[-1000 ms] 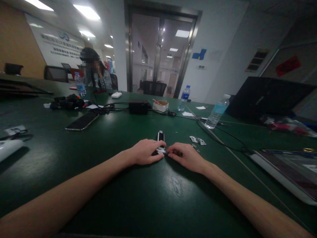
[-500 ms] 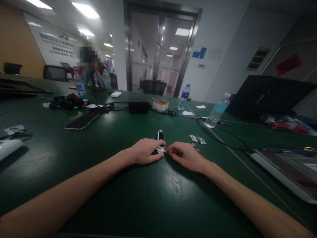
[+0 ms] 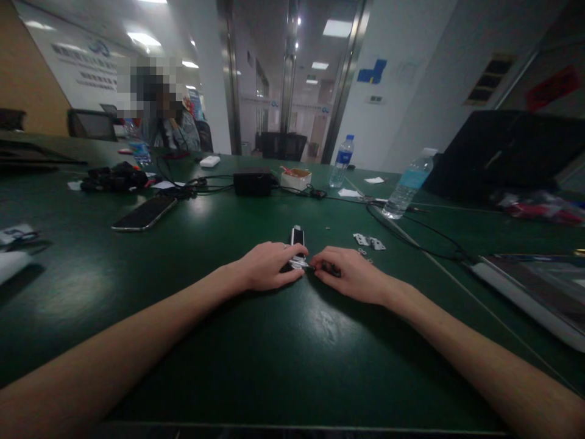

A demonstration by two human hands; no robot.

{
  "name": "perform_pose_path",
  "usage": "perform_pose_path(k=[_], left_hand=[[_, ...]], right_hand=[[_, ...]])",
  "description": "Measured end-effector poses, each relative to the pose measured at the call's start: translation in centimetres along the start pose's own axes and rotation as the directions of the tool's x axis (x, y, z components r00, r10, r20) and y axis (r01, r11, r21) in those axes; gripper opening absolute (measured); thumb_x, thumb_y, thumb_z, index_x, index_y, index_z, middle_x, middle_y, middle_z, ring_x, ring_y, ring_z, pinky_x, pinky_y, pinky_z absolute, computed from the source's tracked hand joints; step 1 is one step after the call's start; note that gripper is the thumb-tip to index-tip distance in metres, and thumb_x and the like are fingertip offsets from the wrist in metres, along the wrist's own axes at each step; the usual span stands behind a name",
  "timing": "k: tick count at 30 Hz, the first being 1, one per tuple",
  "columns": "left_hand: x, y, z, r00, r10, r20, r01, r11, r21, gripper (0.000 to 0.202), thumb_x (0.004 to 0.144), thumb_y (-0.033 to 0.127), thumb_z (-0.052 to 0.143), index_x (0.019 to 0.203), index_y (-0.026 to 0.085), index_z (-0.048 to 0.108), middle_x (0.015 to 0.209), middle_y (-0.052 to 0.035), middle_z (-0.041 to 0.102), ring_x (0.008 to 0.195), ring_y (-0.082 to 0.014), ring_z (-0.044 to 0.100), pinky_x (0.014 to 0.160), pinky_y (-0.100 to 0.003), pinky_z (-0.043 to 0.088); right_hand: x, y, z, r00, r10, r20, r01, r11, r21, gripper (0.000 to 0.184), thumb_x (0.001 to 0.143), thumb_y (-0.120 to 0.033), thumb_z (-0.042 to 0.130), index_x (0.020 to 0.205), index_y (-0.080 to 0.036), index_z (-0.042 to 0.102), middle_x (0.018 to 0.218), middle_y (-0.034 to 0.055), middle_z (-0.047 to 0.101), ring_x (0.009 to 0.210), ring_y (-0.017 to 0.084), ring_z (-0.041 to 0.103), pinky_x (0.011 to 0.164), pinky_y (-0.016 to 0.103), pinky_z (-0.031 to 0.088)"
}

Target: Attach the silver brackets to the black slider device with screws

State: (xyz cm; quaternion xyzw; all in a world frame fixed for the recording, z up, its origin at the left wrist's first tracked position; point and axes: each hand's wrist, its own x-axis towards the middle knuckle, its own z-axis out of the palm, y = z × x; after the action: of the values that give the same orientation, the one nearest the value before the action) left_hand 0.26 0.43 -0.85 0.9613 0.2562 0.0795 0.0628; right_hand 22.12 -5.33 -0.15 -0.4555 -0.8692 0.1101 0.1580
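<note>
My left hand (image 3: 275, 266) rests on the green table, its thumb and forefinger closed around a small silver metal piece (image 3: 298, 263). Right behind those fingers lies a narrow black device with light edges (image 3: 297, 235), partly covered by the forefinger. My right hand (image 3: 350, 272) is curled in a pinch just to the right, its fingertips close to the silver piece. Something thin and dark shows at that pinch, too small to make out. Beyond the right hand are small silver plates (image 3: 369, 241) and several tiny rings or nuts (image 3: 362, 251).
Two water bottles (image 3: 342, 161) (image 3: 408, 185) stand at the back right. A phone (image 3: 145, 213), a black box (image 3: 253, 182) with cables and a small open carton (image 3: 296, 179) lie farther off. At right is a flat framed panel (image 3: 530, 299). A person (image 3: 171, 131) sits across the table.
The camera view has tipped down a little, so the table sits higher in the picture. My right fingertips are slightly farther from the left ones; both hands keep their grips.
</note>
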Motion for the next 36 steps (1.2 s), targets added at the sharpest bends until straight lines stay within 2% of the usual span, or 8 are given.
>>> perform_pose_path(k=[5,11,19,25,36], left_hand=[[0.2,-0.1,0.2,1.0,0.024,-0.016,-0.024,1.0,-0.013,0.036,0.093,0.038,0.047,0.125,0.021,0.045,0.098,-0.0059,0.065,0.084,-0.0211,0.062,0.073,-0.031,0.045],[0.2,-0.1,0.1,1.0,0.005,-0.012,-0.006,1.0,-0.023,0.035,0.093,0.038,0.048,0.124,0.022,0.046,0.095,-0.0042,0.064,0.082,-0.0201,0.061,0.071,-0.029,0.044],[0.1,0.2,-0.2,0.999,-0.028,0.016,0.029,0.999,-0.046,0.037,0.092,0.039,0.049,0.125,0.021,0.047,0.095,-0.0052,0.063,0.081,-0.0203,0.059,0.072,-0.031,0.043],[0.1,0.0,-0.2,0.999,-0.041,0.028,0.042,0.997,-0.062,0.037,0.093,0.04,0.047,0.126,0.022,0.047,0.093,-0.0049,0.063,0.08,-0.0207,0.059,0.071,-0.032,0.043],[-0.3,0.2,-0.4,0.996,-0.079,0.043,0.083,0.99,-0.116,0.037,0.094,0.04,0.046,0.127,0.024,0.047,0.1,-0.0055,0.063,0.087,-0.0223,0.059,0.079,-0.036,0.045]], right_hand=[[-0.3,-0.4,-0.2,1.0,0.003,0.031,-0.002,0.999,-0.038,0.022,0.089,-0.026,0.055,0.107,-0.016,0.063,0.102,0.008,0.063,0.085,0.018,0.06,0.076,0.032,0.049],[0.0,-0.2,0.4,0.999,0.043,-0.029,-0.043,0.999,0.009,0.014,0.088,-0.017,0.054,0.097,-0.015,0.063,0.09,0.0051,0.061,0.074,0.013,0.057,0.066,0.027,0.046],[0.0,0.8,1.0,0.995,0.09,-0.05,-0.083,0.988,0.127,0.011,0.089,-0.019,0.054,0.097,-0.018,0.062,0.085,0.0024,0.06,0.069,0.012,0.053,0.062,0.025,0.043],[0.1,0.7,1.1,0.994,0.1,-0.036,-0.091,0.975,0.202,0.01,0.09,-0.022,0.056,0.096,-0.018,0.062,0.089,0.0025,0.061,0.072,0.012,0.054,0.064,0.026,0.044],[0.5,0.0,1.2,0.992,0.103,-0.074,-0.083,0.968,0.236,0.008,0.088,-0.018,0.059,0.094,-0.019,0.064,0.09,0.0025,0.063,0.076,0.013,0.057,0.068,0.026,0.046]])
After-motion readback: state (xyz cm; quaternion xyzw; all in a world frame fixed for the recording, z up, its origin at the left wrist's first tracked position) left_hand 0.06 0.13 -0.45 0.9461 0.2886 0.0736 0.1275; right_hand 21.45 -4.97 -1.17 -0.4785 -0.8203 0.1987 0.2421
